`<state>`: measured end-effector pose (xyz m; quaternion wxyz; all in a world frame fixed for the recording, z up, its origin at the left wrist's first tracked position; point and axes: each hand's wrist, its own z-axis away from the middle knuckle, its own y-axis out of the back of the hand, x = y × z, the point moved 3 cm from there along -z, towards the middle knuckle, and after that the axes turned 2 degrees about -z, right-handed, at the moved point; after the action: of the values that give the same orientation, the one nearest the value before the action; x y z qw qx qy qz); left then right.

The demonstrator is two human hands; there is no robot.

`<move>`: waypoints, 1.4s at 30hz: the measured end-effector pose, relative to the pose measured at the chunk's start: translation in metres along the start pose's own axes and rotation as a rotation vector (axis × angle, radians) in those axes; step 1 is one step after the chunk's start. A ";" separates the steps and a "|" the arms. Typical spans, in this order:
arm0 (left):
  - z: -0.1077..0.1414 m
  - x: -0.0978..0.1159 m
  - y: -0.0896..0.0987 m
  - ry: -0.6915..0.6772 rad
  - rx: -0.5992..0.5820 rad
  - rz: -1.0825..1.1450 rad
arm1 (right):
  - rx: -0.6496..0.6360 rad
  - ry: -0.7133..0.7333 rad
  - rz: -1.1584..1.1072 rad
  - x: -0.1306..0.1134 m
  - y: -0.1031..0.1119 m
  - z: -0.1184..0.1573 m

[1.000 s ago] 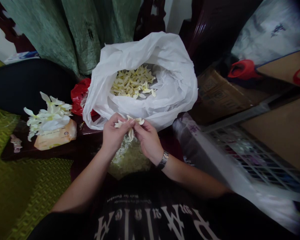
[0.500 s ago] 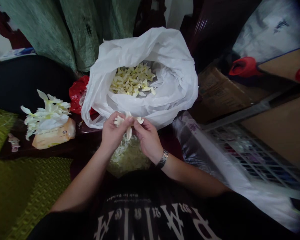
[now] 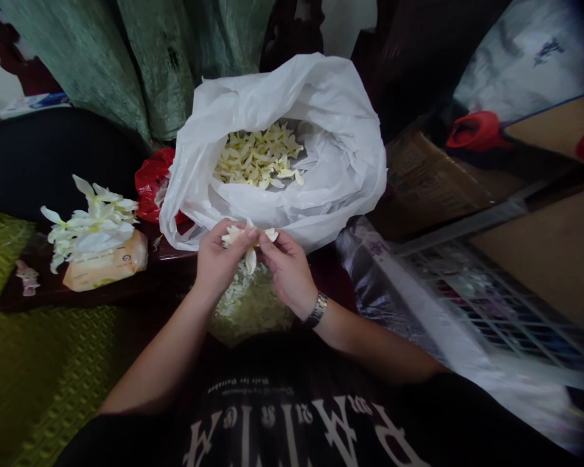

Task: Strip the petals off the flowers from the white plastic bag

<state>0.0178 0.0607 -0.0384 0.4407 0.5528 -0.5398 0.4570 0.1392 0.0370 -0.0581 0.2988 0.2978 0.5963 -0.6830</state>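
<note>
Pale cream flowers (image 3: 250,259) are pinched between my two hands, just in front of a white plastic bag. My left hand (image 3: 217,255) has its fingers closed around the blossoms. My right hand (image 3: 289,269), with a metal watch on the wrist, pinches a flower between thumb and fingers; its exact grip is partly hidden. Many loose cream flowers (image 3: 257,157) lie inside the open white plastic bag (image 3: 340,104). Beneath my hands, a clear bag or container (image 3: 253,314) holds more pale pieces, partly covered by my wrists.
On the left, a bunch of white flowers (image 3: 97,214) rests on a tissue pack (image 3: 104,266) on the dark table. A red plastic bag (image 3: 152,188) sits beside the white one. A cardboard box (image 3: 433,181) and a wire rack (image 3: 496,305) stand to the right.
Almost nothing differs. My fingers have shifted very slightly around the flowers, which remain between both hands.
</note>
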 end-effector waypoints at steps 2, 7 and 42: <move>-0.001 0.005 0.001 -0.075 -0.028 -0.055 | 0.010 -0.003 0.008 0.000 0.000 0.000; -0.001 0.005 0.002 -0.143 -0.012 -0.042 | 0.008 0.000 -0.014 0.001 0.001 0.000; 0.011 0.012 0.052 0.251 -0.185 -0.083 | -0.097 0.288 0.422 -0.040 0.047 0.004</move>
<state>-0.0339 0.0459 -0.0295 0.5722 0.4700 -0.4971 0.4523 0.2007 0.0300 -0.0567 0.3609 0.4950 0.5894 -0.5266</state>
